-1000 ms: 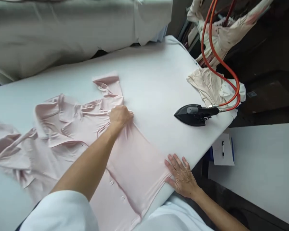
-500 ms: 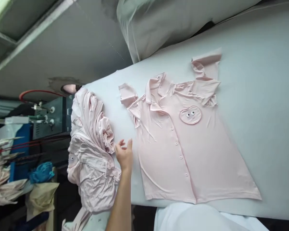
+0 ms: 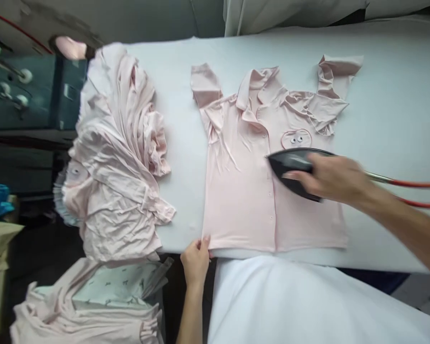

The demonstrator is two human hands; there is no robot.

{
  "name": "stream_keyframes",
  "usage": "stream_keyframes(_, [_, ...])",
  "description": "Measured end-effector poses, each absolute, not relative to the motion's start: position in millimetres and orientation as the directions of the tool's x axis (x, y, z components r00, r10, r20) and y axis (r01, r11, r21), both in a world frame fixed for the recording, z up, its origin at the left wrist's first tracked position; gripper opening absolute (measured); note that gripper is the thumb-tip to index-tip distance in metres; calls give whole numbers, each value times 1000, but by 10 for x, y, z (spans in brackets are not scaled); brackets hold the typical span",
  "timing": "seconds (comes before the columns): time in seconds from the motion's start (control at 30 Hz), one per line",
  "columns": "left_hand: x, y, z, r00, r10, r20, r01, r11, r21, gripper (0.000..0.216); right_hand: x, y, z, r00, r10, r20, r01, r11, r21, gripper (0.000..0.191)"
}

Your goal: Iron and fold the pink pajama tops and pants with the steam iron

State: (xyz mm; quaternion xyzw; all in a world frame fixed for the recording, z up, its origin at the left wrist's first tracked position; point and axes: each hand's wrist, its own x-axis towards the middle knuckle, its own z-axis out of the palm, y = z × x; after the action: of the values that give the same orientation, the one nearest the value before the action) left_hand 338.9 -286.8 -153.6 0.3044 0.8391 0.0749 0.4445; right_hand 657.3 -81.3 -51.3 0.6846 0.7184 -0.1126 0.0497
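Observation:
A pale pink short-sleeved shirt (image 3: 236,200) lies front up on the white table, its collar toward the far side. It has a button front and an oval patch with two eyes (image 3: 296,139). My left hand (image 3: 196,258) pinches the shirt's lower left corner at the near table edge. In my right hand (image 3: 331,177) is a dark steam iron (image 3: 290,165), its tip pointing left over the button line. Whether the iron's sole touches the cloth I cannot tell. Both sleeves are bent and creased; the body lies mostly flat.
A heap of crumpled pink garments (image 3: 118,186) covers the table's left end. More pink clothes (image 3: 93,325) and a pale printed cloth (image 3: 111,286) lie below it. Red hoses (image 3: 415,184) trail right from the iron. Grey sheeting (image 3: 290,16) hangs along the far edge.
My left hand has moved from beside the heap to the shirt's lower corner and taken hold of it. My right hand has come into view with the iron. The view has shifted.

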Motion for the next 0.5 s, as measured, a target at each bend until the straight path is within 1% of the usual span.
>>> stream_keyframes(0.03, [3391, -2872, -1547, -429, 557, -711, 396, 824, 406, 37, 6143, -806, -612, -184, 934, -305, 982, 158, -108, 67])
stream_keyframes(0.07, [3398, -2891, -1562, -447, 551, -704, 362, 832, 421, 36, 5710, -815, -713, -311, 872, -378, 950, 273, -153, 69])
stream_keyframes(0.1, [3405, -2924, -1578, -470, 549, -691, 335, 835, 436, 36, 5300, -851, -809, -433, 793, -428, 901, 370, -226, 69])
stream_keyframes(0.17, [3405, -3016, -1605, -513, 538, -669, 289, 842, 455, 38, 4636, -1025, -950, -564, 670, -484, 826, 452, -337, 71])
stream_keyframes(0.23, [3375, -3112, -1625, -539, 505, -673, 235, 858, 456, 39, 4290, -1328, -997, -636, 583, -505, 772, 497, -397, 68])
stream_keyframes(0.3, [3327, -3178, -1643, -541, 487, -686, 198, 866, 459, 36, 4306, -1706, -955, -662, 553, -506, 748, 532, -397, 64])
stream_keyframes(0.37, [3277, -3208, -1662, -521, 507, -687, 205, 855, 476, 34, 4646, -2089, -863, -625, 569, -534, 776, 525, -349, 61])
stream_keyframes(0.43, [3239, -3212, -1686, -494, 541, -681, 225, 836, 500, 37, 5216, -2422, -767, -525, 617, -587, 844, 468, -263, 56])
stream_keyframes(0.5, [3215, -3203, -1716, -477, 556, -681, 230, 827, 513, 43, 5898, -2673, -702, -417, 694, -587, 902, 392, -178, 50])
